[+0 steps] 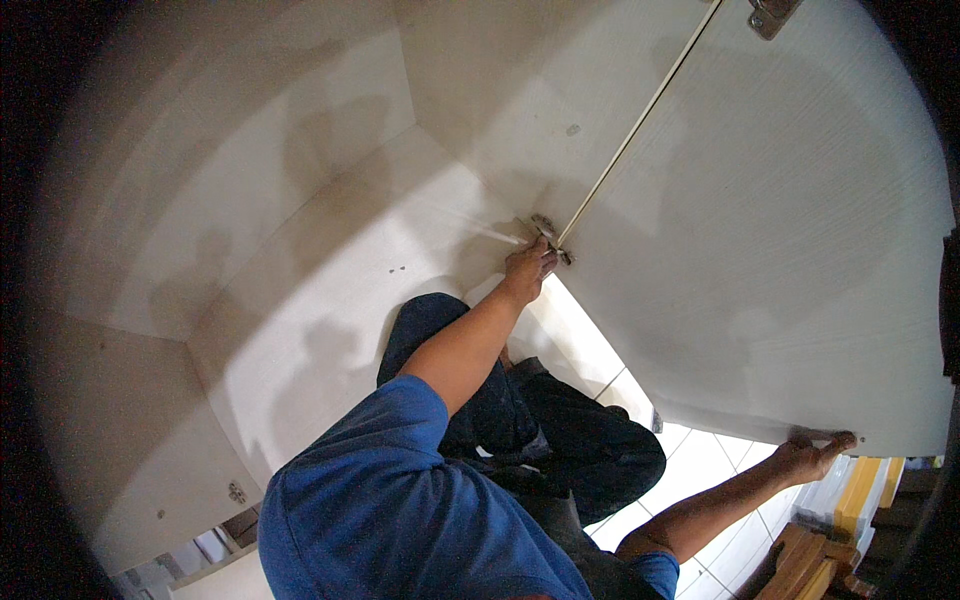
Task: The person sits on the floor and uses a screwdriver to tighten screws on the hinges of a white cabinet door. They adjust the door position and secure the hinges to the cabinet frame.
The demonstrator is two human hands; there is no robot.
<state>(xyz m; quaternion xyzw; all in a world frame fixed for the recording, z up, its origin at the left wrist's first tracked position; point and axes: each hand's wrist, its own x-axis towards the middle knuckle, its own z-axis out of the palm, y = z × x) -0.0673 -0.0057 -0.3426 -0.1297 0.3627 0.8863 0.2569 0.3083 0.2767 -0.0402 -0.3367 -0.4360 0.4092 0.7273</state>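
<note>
white tiled floor (brightly lit) | lower right: brown wood, yellow strip

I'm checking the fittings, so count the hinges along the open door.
2: the upper hinge at the picture's top edge, the lower hinge at the left hand; more may be hidden.

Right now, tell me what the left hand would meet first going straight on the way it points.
The left hand would likely meet the metal hinge first, beside the edge of the pale door; exact depth is unclear.

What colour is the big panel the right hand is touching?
The panel is off-white with faint fine streaks, seen in the head view.
</note>
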